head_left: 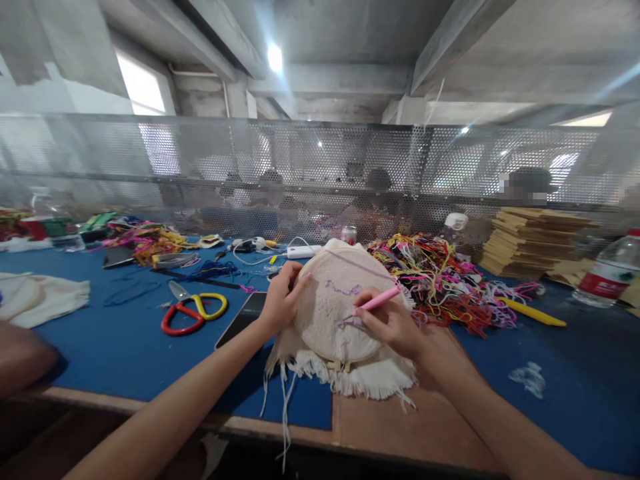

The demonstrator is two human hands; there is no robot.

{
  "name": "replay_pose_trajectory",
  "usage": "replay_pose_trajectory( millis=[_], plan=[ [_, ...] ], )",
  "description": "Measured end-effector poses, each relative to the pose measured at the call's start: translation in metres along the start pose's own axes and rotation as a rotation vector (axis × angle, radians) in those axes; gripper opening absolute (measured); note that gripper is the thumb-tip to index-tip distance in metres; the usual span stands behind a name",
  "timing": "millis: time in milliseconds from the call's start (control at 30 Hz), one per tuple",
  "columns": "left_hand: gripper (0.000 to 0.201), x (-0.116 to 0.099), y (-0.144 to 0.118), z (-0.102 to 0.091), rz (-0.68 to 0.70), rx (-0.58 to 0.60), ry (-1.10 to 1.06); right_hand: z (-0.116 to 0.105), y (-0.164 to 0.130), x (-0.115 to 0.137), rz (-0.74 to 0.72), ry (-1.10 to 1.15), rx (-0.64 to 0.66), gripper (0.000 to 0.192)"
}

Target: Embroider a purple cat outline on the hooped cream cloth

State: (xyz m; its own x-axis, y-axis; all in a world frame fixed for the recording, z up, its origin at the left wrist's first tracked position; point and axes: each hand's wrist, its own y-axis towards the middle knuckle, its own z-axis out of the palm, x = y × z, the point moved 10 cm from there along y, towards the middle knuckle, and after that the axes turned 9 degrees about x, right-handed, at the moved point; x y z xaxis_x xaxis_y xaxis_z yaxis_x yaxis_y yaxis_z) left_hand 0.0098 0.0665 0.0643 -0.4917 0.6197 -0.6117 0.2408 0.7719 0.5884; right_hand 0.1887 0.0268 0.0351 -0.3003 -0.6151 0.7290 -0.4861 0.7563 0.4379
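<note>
Right hand seemingly pinches pink tool over hoop

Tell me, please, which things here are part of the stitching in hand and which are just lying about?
In use: embroidery hoop with cream cloth, gripped by left hand; pink punch tool in right hand.

Lying about: scissors, phone, yarn tangle, water bottle, stacked boards.

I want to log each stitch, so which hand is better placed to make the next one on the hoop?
Likely the right hand: it holds the pink tool with its tip on the cloth, just below the purple stitching. The left hand grips the hoop at its left edge.
</note>
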Motion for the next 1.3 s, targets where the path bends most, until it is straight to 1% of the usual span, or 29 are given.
replay_pose_trajectory(
  millis=[267, 400, 600, 667, 733, 800, 867, 933, 1000, 1033, 1167, 1233, 1300],
  plan=[
    [0.017, 0.003, 0.002, 0.002, -0.018, 0.014, 0.034, -0.021, 0.007, -0.008, 0.088, 0.272, -0.014, 0.02],
    [0.018, 0.004, 0.003, 0.003, -0.019, 0.023, 0.034, -0.028, 0.01, -0.006, 0.102, 0.277, -0.012, 0.02],
    [0.018, 0.002, 0.003, 0.004, -0.011, 0.038, 0.039, -0.035, 0.007, -0.005, 0.117, 0.352, -0.088, 0.022],
    [0.018, 0.002, 0.002, 0.004, -0.014, 0.043, 0.038, -0.038, 0.006, -0.005, 0.142, 0.422, -0.125, 0.026],
    [0.019, 0.002, 0.002, 0.004, -0.016, 0.05, 0.036, -0.035, 0.005, -0.009, 0.204, 0.54, -0.119, 0.032],
    [0.02, 0.003, 0.002, 0.005, -0.016, 0.051, 0.039, -0.022, 0.003, -0.014, 0.308, 0.66, -0.047, 0.039],
    [0.021, 0.004, 0.003, 0.005, -0.015, 0.047, 0.05, -0.01, 0.0, -0.019, 0.402, 0.716, 0.037, 0.042],
    [0.021, 0.005, 0.003, 0.005, -0.017, 0.042, 0.065, -0.008, -0.002, -0.022, 0.436, 0.732, 0.052, 0.042],
    [0.021, 0.006, 0.004, 0.005, -0.02, 0.044, 0.074, -0.017, 0.0, -0.022, 0.404, 0.741, 0.014, 0.043],
    [0.021, 0.006, 0.004, 0.005, -0.019, 0.046, 0.076, -0.026, 0.002, -0.021, 0.365, 0.747, -0.026, 0.044],
    [0.02, 0.005, 0.004, 0.005, -0.006, 0.05, 0.08, -0.074, 0.002, -0.014, 0.202, 0.698, -0.213, 0.045],
    [0.02, 0.005, 0.004, 0.005, -0.008, 0.05, 0.084, -0.092, -0.001, -0.012, 0.178, 0.641, -0.254, 0.044],
    [0.02, 0.006, 0.005, 0.005, -0.013, 0.053, 0.085, -0.105, -0.005, -0.009, 0.151, 0.604, -0.283, 0.043]
  ],
)
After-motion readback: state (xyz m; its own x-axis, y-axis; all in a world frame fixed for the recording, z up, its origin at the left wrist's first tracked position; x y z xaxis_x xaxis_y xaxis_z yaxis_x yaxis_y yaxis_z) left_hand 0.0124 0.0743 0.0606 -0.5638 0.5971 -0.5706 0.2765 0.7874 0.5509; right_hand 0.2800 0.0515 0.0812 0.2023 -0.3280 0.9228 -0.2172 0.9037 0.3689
